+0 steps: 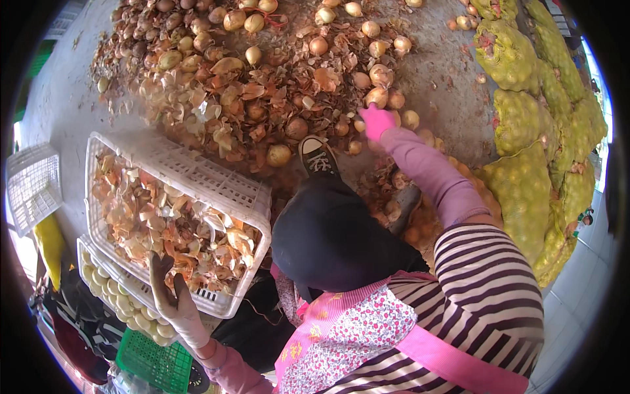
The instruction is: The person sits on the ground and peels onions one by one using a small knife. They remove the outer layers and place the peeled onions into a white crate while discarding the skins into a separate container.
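Note:
My left hand (pixel 173 301), in a pale glove with darkened fingertips, is at the near rim of a white plastic crate (pixel 179 189). Its thumb and fingers are spread; whether they press on the rim is unclear. The crate is tilted and filled with dry onion skins (pixel 167 216). To the upper right, my right hand (pixel 378 122), in a pink glove, reaches down among yellow onions (pixel 377 96) on the floor. Its fingertips are at one onion, but blur and the angle hide whether they grip it. Loose skins (pixel 275 98) surround the onions.
Below the tilted crate is a crate of peeled onions (pixel 120 300), with a green basket (pixel 155 362) nearby. Another white crate (pixel 34 187) stands at far left. Yellow mesh sacks of onions (pixel 517 197) line the right. My shoe (pixel 319 156) rests beside the skins.

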{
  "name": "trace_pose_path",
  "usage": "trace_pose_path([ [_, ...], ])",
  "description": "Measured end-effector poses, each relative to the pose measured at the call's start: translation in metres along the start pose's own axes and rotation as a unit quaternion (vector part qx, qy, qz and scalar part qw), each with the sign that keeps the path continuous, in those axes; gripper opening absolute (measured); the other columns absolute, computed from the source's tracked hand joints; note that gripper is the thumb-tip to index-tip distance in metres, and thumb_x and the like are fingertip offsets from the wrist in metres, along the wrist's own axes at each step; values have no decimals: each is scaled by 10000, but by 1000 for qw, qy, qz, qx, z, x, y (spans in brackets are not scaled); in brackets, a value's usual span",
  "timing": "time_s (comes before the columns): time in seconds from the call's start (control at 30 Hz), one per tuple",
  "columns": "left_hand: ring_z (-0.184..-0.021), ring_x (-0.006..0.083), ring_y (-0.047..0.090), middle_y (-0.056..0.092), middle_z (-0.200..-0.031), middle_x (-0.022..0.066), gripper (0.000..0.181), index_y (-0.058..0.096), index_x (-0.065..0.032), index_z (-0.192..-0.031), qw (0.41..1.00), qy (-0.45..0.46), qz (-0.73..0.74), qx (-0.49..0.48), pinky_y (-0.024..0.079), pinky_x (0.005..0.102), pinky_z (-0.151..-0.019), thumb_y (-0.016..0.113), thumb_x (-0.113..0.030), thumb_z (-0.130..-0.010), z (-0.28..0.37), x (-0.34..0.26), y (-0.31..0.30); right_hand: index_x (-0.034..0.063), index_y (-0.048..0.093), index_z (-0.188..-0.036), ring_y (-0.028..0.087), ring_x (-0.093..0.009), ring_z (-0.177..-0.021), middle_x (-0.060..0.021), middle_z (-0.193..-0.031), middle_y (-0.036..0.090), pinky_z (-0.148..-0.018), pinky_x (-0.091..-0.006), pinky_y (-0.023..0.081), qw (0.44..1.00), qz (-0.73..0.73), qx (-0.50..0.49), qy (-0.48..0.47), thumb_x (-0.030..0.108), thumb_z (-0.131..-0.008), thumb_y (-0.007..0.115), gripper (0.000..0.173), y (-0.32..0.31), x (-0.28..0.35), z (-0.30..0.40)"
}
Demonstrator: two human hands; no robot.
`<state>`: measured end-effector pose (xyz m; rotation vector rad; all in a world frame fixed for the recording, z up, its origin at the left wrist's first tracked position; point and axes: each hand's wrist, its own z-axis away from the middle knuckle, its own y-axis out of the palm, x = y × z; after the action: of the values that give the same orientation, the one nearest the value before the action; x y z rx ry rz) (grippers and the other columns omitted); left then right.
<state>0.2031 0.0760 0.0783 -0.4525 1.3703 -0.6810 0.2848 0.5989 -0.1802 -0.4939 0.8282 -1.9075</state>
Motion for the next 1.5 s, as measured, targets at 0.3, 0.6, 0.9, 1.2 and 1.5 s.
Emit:
trace_pose_path([
  [0.3,-1125,188,627,667,-1220,119,676,504,-59,-1458,998,55,29,29,464,309,-978,548,172,-825,4,-32,-1,84,511,-1344,676,-299,-756,-142,-1117,622,-620,-419,547,972,-226,-37,55,300,-795,789,653,20,-12,-8],
  [0.6,-1375,329,432,306,-1563,219,1138,36,-127,-1611,936,157,313,36,397,456,-1108,816,-280,-797,19,-52,-2,34,600,-1247,531,-73,-594,-57,-925,681,-509,-221,425,630,-663,200,-351,430,-935,668,509,-233,149,148],
  [0.9,-1363,246,452,323,-1560,133,1015,145,-152,-1606,798,151,580,-57,396,395,-1130,800,-158,-831,56,-67,-48,63,593,-1165,493,-102,-453,-23,-679,572,-445,-257,422,659,-505,322,-455,583,-987,527,553,-200,349,302],
  [1.2,-1268,222,533,390,-1498,131,832,247,-74,-1566,822,65,555,-106,467,368,-1066,701,-23,-871,74,3,-65,99,638,-1238,673,-370,-740,-193,-848,677,-635,-394,546,648,-153,-146,-731,179,-917,656,331,-191,360,286],
  [1.5,-1263,243,540,389,-1497,142,882,228,-75,-1573,858,50,491,-142,513,359,-1013,712,-15,-838,72,11,-66,99,636,-1224,684,-347,-758,-167,-841,677,-654,-402,553,690,-31,-173,-702,125,-894,657,332,-179,369,269],
])
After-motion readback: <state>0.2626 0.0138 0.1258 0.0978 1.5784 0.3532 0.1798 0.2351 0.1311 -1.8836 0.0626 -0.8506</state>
